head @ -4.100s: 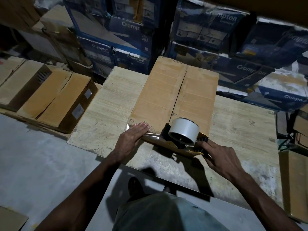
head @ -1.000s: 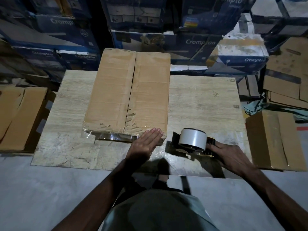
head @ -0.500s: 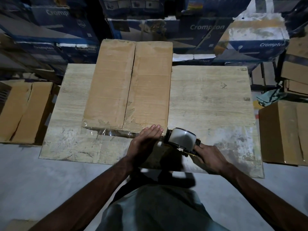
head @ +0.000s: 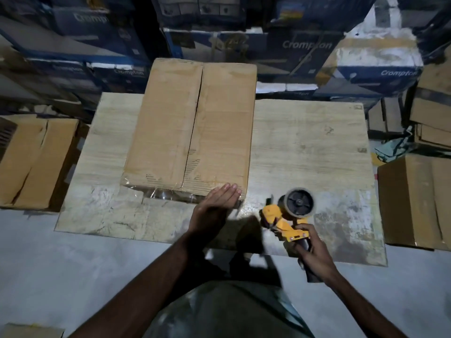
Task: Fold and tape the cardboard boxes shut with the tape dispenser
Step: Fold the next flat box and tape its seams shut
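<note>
The cardboard box sits on the left half of the table, long side running near to far, its two top flaps folded down and meeting in a seam down the middle. Clear tape shines along its near edge, wrinkled and lapping onto the tabletop. The left hand lies flat on the box's near right corner, fingers straight and pressed together, tips on the cardboard. Just right of that, apart from the box, there's the yellow tape dispenser, tilted, its roll facing up at us. The right hand is wrapped around its handle, fingers curled tight, near the table's near edge. Whether the dispenser touches the tabletop, I cannot tell. The right half of the table is bare wood, open all the way to the far edge. A brown box butts against the table's right side, more brown boxes stand close on the left, and blue cartons wall off the far side. Grey floor lies open on the near side.
</note>
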Tool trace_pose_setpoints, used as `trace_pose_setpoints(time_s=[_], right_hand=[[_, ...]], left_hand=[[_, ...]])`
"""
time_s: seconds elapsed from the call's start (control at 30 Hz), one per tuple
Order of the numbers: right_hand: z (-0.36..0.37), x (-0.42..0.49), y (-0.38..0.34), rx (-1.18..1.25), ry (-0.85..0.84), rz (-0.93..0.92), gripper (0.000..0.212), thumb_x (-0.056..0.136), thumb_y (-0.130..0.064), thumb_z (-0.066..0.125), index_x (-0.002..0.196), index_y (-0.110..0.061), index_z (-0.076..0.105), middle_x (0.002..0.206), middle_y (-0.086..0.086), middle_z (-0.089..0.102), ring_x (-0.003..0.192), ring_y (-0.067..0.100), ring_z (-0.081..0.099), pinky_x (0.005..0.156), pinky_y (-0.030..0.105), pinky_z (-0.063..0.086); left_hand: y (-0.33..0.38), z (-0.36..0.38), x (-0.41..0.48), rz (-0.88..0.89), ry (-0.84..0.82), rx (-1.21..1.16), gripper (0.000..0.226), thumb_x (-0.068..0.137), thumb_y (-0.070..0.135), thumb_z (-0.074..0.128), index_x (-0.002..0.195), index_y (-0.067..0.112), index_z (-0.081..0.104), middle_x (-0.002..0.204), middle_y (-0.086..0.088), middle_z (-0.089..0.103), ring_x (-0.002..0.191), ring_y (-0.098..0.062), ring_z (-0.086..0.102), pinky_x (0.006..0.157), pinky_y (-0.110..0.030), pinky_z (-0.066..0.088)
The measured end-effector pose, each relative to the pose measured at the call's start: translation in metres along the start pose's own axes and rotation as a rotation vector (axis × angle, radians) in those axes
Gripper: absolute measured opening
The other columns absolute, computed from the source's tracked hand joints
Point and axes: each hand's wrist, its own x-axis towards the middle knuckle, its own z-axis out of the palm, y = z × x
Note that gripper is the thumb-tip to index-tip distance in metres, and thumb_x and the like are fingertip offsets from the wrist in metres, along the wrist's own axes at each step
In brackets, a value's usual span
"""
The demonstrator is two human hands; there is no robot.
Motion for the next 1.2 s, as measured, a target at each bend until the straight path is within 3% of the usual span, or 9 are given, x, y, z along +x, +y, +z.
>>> trace_pose_setpoints(time_s=[0.13,0.3,0.37,0.43,0.57,0.7,0.83,1.07,1.2], right_hand=[[0.038,0.014,-0.008,0.498,0.306,0.183,0.034,0.098,0.009,0.053,0.111,-0.022,0.049,0.079,0.027,0.055,0.053,0.024,0.049,0.048,0.032,0.042],[0.083,0.043,-0.027,0.748,0.390,0.247,0.052,0.094,-0.011,0.065,0.138,-0.010,0.036,0.076,0.014,0.062,0.060,0.028,0.061,0.059,0.038,0.052],[0.096,0.040,-0.032,0.550,0.385,0.338,0.078,0.089,-0.038,0.071,0.149,-0.010,0.030,0.100,0.014,0.066,0.089,0.035,0.068,0.079,0.045,0.051],[0.104,0.027,-0.033,-0.018,0.524,0.409,0.072,0.100,-0.050,0.056,0.152,-0.013,0.024,0.117,0.019,0.065,0.108,0.043,0.064,0.085,0.045,0.046],[0.101,0.004,-0.058,-0.423,0.777,0.005,0.047,0.101,-0.047,0.049,0.136,-0.016,0.043,0.115,0.016,0.067,0.101,0.038,0.066,0.080,0.045,0.052],[0.079,0.023,-0.101,-0.699,0.422,-0.432,0.057,0.098,-0.022,0.067,0.150,-0.029,0.044,0.135,0.000,0.054,0.100,0.018,0.060,0.069,0.033,0.047],[0.066,0.048,-0.141,-1.120,0.153,-0.615,0.063,0.096,-0.041,0.069,0.149,-0.044,0.036,0.158,-0.011,0.032,0.101,0.016,0.061,0.051,0.029,0.049],[0.072,0.065,-0.153,-1.291,0.218,-0.724,0.053,0.090,-0.064,0.066,0.129,-0.031,0.051,0.170,-0.010,0.016,0.124,0.018,0.050,0.048,0.028,0.050],[0.082,0.073,-0.148,-1.229,0.122,-0.753,0.046,0.091,-0.059,0.058,0.116,-0.022,0.048,0.168,-0.013,0.022,0.115,0.019,0.060,0.053,0.031,0.050]], left_hand=[[-0.005,0.006,-0.006,-0.042,-0.017,-0.101,0.060,0.085,0.002,0.081,0.141,0.009,0.063,0.148,-0.009,0.058,0.138,-0.023,0.055,0.122,-0.038,0.036],[-0.012,-0.031,-0.005,-0.022,-0.120,-0.394,0.069,0.093,0.004,0.068,0.158,0.012,0.042,0.163,-0.001,0.037,0.155,-0.009,0.027,0.124,-0.039,0.031],[-0.019,-0.066,-0.007,-0.207,-0.112,-0.614,0.066,0.103,0.007,0.056,0.163,0.019,0.031,0.166,0.007,0.032,0.153,0.000,0.026,0.124,-0.028,0.030],[-0.044,-0.100,-0.013,-0.402,0.025,-0.733,0.063,0.103,-0.001,0.051,0.159,0.025,0.039,0.159,0.004,0.047,0.141,0.002,0.046,0.116,-0.022,0.040],[-0.150,-0.143,-0.036,-0.538,0.197,-0.646,0.063,0.089,-0.022,0.054,0.138,0.016,0.066,0.135,-0.005,0.068,0.114,-0.002,0.068,0.099,-0.030,0.057],[-0.255,-0.166,-0.068,-0.345,-0.243,-0.113,0.088,0.080,-0.018,0.059,0.148,0.038,0.054,0.156,0.009,0.049,0.129,-0.024,0.057,0.088,-0.040,0.058],[-0.294,-0.158,-0.087,-0.142,-0.447,-0.053,0.091,0.087,0.000,0.078,0.155,0.047,0.040,0.165,0.021,0.028,0.131,-0.026,0.058,0.080,-0.040,0.060],[-0.280,-0.146,-0.077,-0.074,-0.252,-0.208,0.064,0.077,0.009,0.090,0.135,0.014,0.064,0.155,0.002,0.051,0.125,-0.028,0.064,0.091,-0.043,0.060],[-0.282,-0.143,-0.071,-0.061,-0.235,-0.279,0.064,0.075,0.008,0.091,0.133,0.009,0.064,0.139,0.009,0.061,0.125,-0.010,0.057,0.098,-0.037,0.056]])
